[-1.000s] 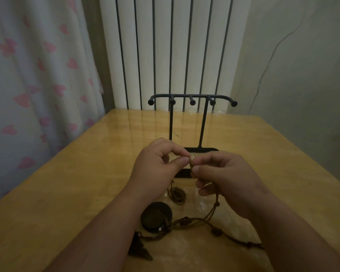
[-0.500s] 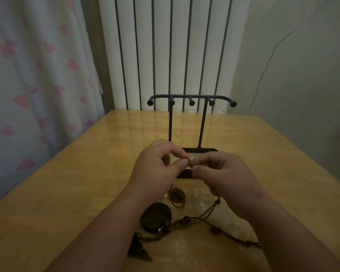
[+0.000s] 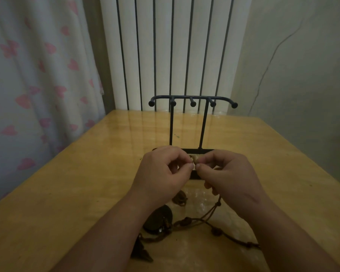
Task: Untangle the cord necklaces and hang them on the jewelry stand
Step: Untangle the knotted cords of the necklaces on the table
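Note:
My left hand (image 3: pixel 161 169) and my right hand (image 3: pixel 230 173) meet above the table, fingertips together, both pinching a small knotted piece of brown cord (image 3: pixel 194 159). From my right hand a knotted brown cord necklace (image 3: pixel 202 220) trails down onto the table. A round dark pendant (image 3: pixel 159 218) lies beneath my left wrist, and a darker pendant (image 3: pixel 140 250) lies nearer me. The black metal jewelry stand (image 3: pixel 192 100) rises just behind my hands, its pegs bare; my hands hide part of its base.
The wooden table (image 3: pixel 77 193) runs back to a white ribbed radiator (image 3: pixel 175 52). A curtain with pink hearts (image 3: pixel 37 85) hangs at the left, a plain wall at the right. A clear plastic bag (image 3: pixel 200 201) lies under the cords.
Both hands have stayed together at the knot, with small finger shifts. The trailing cord under my right hand has moved slightly.

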Demonstrator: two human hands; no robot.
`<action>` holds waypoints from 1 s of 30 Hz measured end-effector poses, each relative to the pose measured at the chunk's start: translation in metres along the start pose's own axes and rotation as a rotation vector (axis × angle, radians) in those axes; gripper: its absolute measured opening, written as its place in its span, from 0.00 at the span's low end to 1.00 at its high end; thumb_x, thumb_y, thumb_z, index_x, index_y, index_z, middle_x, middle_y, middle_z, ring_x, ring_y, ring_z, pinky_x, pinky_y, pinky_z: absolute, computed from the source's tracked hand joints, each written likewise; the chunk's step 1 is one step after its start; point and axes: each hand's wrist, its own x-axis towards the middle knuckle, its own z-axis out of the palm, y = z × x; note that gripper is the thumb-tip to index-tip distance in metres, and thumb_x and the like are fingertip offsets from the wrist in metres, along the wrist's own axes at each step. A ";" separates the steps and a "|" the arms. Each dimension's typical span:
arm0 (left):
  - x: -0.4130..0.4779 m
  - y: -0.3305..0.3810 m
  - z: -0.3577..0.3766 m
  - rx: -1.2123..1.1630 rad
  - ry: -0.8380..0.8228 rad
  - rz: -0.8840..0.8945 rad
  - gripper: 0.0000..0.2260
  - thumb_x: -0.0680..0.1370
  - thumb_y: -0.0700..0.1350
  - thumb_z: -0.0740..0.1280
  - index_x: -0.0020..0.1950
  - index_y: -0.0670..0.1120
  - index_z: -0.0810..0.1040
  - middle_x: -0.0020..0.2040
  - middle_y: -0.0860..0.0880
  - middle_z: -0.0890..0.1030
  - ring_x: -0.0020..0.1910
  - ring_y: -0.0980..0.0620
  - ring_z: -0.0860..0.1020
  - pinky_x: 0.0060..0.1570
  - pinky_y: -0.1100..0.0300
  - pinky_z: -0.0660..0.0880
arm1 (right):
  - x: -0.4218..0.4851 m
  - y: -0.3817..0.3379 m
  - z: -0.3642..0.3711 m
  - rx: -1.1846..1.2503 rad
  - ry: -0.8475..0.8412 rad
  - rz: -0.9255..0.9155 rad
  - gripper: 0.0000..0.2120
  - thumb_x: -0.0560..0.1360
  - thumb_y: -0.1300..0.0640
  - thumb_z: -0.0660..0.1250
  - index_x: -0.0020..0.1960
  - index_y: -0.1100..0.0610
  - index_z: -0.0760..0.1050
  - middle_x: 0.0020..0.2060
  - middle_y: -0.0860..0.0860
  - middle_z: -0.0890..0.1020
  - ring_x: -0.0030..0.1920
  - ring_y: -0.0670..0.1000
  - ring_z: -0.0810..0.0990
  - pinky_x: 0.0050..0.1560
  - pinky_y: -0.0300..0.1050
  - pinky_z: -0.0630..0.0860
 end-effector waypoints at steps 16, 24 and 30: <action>0.001 -0.002 -0.001 0.071 -0.025 0.032 0.04 0.72 0.42 0.73 0.43 0.52 0.81 0.38 0.58 0.78 0.39 0.57 0.76 0.36 0.68 0.74 | 0.000 0.001 -0.001 -0.180 -0.011 -0.085 0.04 0.72 0.54 0.71 0.40 0.47 0.82 0.30 0.42 0.80 0.32 0.37 0.77 0.29 0.29 0.71; 0.003 -0.003 -0.002 0.011 -0.255 -0.122 0.08 0.73 0.43 0.69 0.40 0.57 0.74 0.39 0.57 0.74 0.37 0.60 0.73 0.34 0.67 0.70 | -0.001 0.004 -0.001 -0.268 -0.084 -0.137 0.03 0.72 0.53 0.70 0.40 0.47 0.82 0.30 0.42 0.80 0.35 0.38 0.78 0.32 0.31 0.73; 0.004 -0.003 -0.004 -0.122 -0.255 -0.196 0.11 0.74 0.40 0.69 0.39 0.56 0.75 0.34 0.56 0.75 0.33 0.63 0.73 0.31 0.70 0.69 | -0.001 0.001 -0.001 -0.210 -0.113 -0.121 0.06 0.74 0.54 0.69 0.39 0.47 0.81 0.29 0.45 0.81 0.29 0.41 0.78 0.28 0.34 0.74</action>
